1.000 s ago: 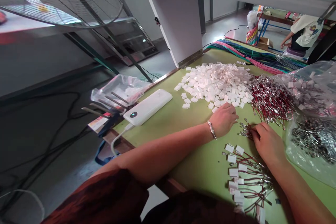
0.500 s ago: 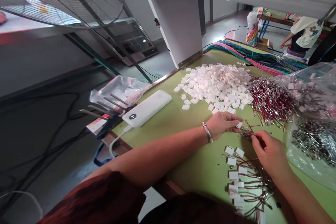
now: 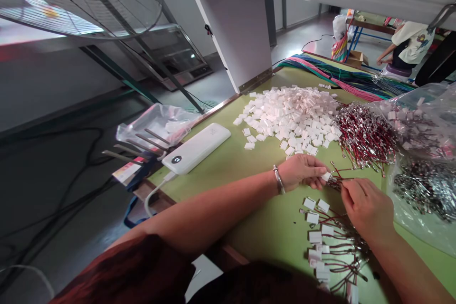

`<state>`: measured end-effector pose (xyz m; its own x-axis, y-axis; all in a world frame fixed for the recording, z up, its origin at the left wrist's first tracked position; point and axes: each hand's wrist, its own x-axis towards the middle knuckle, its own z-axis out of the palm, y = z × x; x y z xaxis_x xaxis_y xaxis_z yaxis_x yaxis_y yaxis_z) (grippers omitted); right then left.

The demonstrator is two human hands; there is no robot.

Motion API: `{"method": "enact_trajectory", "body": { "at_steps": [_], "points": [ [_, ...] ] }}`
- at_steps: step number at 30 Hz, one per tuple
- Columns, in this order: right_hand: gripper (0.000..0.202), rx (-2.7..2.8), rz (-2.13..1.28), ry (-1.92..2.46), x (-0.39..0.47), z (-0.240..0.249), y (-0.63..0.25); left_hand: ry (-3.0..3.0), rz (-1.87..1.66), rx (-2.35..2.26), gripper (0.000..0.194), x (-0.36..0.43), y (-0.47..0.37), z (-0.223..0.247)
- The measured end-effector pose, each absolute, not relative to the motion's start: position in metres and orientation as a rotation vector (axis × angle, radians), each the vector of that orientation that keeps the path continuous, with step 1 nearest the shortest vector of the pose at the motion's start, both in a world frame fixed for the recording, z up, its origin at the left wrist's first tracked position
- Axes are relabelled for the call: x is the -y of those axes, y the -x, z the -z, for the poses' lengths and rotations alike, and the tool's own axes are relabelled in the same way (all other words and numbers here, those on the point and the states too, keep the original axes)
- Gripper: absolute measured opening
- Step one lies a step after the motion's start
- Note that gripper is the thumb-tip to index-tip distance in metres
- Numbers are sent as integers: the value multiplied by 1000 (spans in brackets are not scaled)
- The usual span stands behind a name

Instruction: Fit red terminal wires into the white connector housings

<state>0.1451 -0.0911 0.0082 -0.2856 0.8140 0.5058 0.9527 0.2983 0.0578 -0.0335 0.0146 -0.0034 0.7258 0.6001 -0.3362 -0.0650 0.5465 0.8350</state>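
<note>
My left hand [image 3: 302, 172] pinches a small white plastic connector housing [image 3: 326, 176] between thumb and fingers. Close on its right, my right hand [image 3: 368, 206] has thumb and forefinger pressed together on a short wire with a metal terminal, partly hidden by the fingers. Several loose red and black wires [image 3: 335, 183] lie on the table between the hands. Below them, a row of white housings with wires fitted [image 3: 315, 237] runs toward my body. A large heap of white housings [image 3: 292, 114] lies beyond my left hand, with a pile of red terminal wires [image 3: 365, 133] at its right.
A white power bank [image 3: 197, 148] with a cable lies at the table's left edge. Clear bags [image 3: 423, 190] with black wires and housings stand at right. Bundled coloured wires [image 3: 342, 76] line the back. A fan guard [image 3: 89, 0] hangs upper left; a person [image 3: 409, 45] sits far off.
The right hand's fingers have closed in toward the housing, and the housing has turned slightly in my left fingers. The whole view has shifted a little.
</note>
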Motion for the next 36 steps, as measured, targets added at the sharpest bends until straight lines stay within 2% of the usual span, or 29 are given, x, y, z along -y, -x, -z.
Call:
{"method": "enact_trajectory", "body": {
  "at_steps": [7, 17, 20, 23, 25, 28, 31, 36],
  "points": [
    [21, 2170, 276, 1531, 92, -6, -141, -1121, -339, -617, 42, -14, 35, 1],
    [22, 2274, -82, 1487, 103, 6, -143, -1263, -141, -529, 31, -2, 33, 7],
    [23, 2261, -212, 1502, 105, 3, -141, -1680, -163, -588, 30, -8, 39, -6],
    [19, 2269, -422, 1465, 106, -3, -138, -2247, -415, -912, 37, -22, 47, -14],
    [20, 2238, -507, 1447, 104, -8, -139, -2516, -464, -1026, 26, -32, 51, -12],
    [23, 2029, -274, 1629, 93, -8, -148, -2716, -326, -965, 19, -44, 52, -2],
    [18, 1945, 44, 1866, 79, -1, -160, -2761, -266, -902, 17, -48, 50, 5],
    [16, 2077, 67, 1963, 68, 11, -165, -2683, -506, -872, 15, -44, 50, 0]
  ]
}}
